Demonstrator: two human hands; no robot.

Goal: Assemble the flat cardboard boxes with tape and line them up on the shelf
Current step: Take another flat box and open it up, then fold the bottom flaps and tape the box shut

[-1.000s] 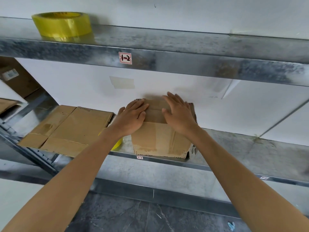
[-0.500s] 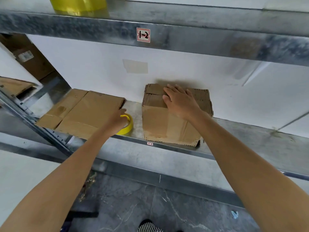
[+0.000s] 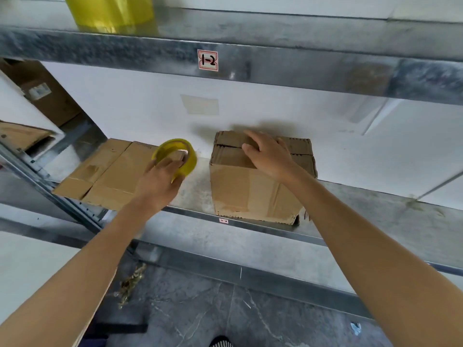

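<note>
Head view: two bare forearms reach up over the grey floor point(image 3: 200, 316). The left hand point(image 3: 160, 177) has its grip clenched round a yellow tape roll point(image 3: 186, 152), held tilted. The right hand point(image 3: 271, 157) lies flat, grip released, on the top flaps of the one folded box point(image 3: 248, 194), which stands on the metal lower shelf point(image 3: 375, 216). One flat cardboard sheet point(image 3: 110, 174) lies to the left. A second tape roll point(image 3: 110, 13) sits on the upper shelf point(image 3: 275, 26).
</note>
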